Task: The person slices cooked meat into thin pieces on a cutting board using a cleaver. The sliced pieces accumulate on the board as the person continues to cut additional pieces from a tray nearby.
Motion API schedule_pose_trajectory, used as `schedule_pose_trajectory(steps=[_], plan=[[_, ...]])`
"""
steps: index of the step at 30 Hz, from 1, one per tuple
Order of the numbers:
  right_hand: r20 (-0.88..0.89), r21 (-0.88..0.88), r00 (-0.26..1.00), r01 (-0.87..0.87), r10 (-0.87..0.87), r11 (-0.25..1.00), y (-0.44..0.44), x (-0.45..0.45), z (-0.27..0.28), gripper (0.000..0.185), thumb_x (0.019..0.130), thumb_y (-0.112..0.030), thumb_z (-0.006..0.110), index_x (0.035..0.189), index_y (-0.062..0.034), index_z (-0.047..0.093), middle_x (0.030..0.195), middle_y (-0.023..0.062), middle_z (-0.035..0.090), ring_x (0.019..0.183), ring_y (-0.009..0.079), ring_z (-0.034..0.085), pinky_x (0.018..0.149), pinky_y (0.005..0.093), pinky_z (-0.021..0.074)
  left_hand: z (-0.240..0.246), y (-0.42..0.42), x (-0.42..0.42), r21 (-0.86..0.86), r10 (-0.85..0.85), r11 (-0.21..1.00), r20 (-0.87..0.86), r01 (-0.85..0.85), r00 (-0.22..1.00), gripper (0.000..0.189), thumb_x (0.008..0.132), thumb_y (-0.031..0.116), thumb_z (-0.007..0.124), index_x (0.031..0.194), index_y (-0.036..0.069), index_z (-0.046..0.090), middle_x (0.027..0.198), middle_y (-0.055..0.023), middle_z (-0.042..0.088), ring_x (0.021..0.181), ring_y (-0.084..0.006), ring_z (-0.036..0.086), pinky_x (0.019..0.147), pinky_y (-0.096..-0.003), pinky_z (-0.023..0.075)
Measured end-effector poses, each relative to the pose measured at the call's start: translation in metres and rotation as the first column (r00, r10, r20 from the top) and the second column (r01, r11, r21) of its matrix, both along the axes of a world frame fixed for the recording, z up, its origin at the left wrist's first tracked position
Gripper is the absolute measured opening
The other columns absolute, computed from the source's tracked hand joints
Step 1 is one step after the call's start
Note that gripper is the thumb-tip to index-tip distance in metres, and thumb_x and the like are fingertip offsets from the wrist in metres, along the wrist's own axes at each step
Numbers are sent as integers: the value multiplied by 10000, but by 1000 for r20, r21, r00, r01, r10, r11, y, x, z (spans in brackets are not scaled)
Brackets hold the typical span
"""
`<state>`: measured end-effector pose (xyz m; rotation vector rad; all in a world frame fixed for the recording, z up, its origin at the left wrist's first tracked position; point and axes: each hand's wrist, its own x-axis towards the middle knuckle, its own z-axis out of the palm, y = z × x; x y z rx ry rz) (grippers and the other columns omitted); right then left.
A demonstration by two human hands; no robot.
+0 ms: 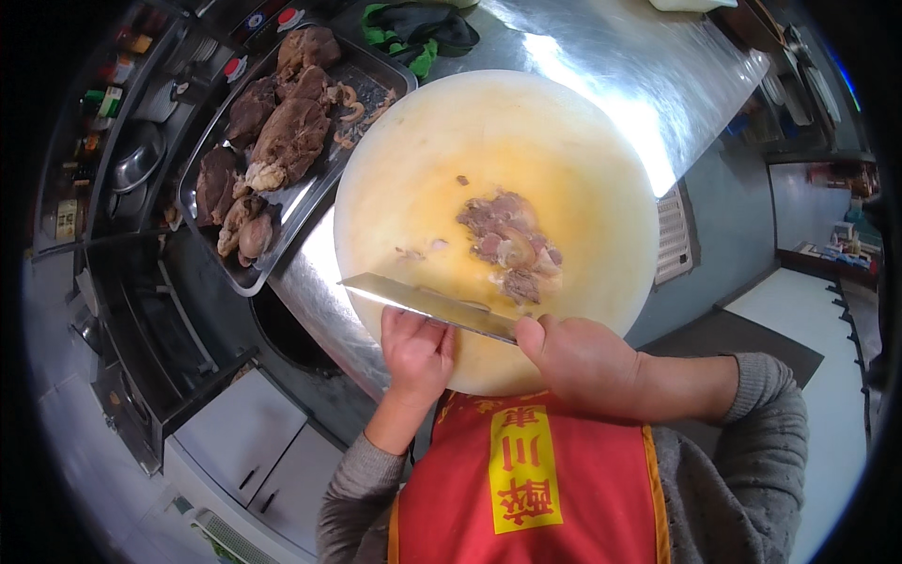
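A cleaver (437, 308) lies across the near part of a round, pale cutting board (409, 155), its broad blade pointing left. My right hand (585, 356) is closed around the handle end of it. Beneath the blade's left half is my left hand (419, 349), fingers bent, their tips hidden by the blade; whether they hold anything cannot be seen. Sliced cooked meat (511, 243) lies in a loose pile at the middle of the board, beyond the cleaver. A few small scraps (438, 244) are scattered left of the pile.
A metal tray (303, 243) at the upper left holds several large pieces of cooked meat (292, 137) and some scraps. The board rests on a shiny steel table (606, 42). Dark and green cloth-like things (423, 32) lie behind it. Shelves with a steel bowl (139, 156) stand far left.
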<state>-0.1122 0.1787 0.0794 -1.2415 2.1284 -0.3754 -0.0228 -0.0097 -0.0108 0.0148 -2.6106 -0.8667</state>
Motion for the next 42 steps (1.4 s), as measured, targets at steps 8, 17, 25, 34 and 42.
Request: schedule_pose_trajectory(steps=[8,17,25,34,42], plan=[[105,-106,993,64,-53,992,-22,1,-11,161,795,-60,481,934,6,431,749,198,564,654,349,589,570,413,479,2,2,1,93,26,995,59,-32,998,206,679,19,675,883,40,703,989,-148,655,1003,-377,564,961,-452,395],[174,-232,981,125,-85,965,-27,-3,-9,141,818,-77,473,912,18,429,783,210,593,701,381,605,614,466,468,1,3,-2,50,11,999,9,-12,1000,213,613,-18,692,820,30,707,900,-114,662,867,-351,583,845,-398,460],[145,50,971,184,-189,982,18,2,11,143,796,-44,503,904,13,429,729,231,576,706,413,591,620,469,470,-3,2,0,45,26,999,-12,-25,1000,166,619,-8,715,779,26,694,846,-94,654,799,-319,563,731,-378,469],[55,52,994,92,-95,994,26,1,19,125,800,-51,508,882,4,432,666,196,569,616,371,605,541,444,485,1,3,-2,58,22,998,-15,-21,1000,161,640,-8,714,797,27,700,842,-82,656,818,-313,553,735,-360,466],[33,33,996,78,-79,996,24,-2,20,100,813,-51,480,887,3,441,647,187,567,595,357,604,519,437,479,1,5,-1,53,43,998,17,-44,999,144,644,-3,717,787,9,697,860,-96,657,837,-315,558,757,-372,461]])
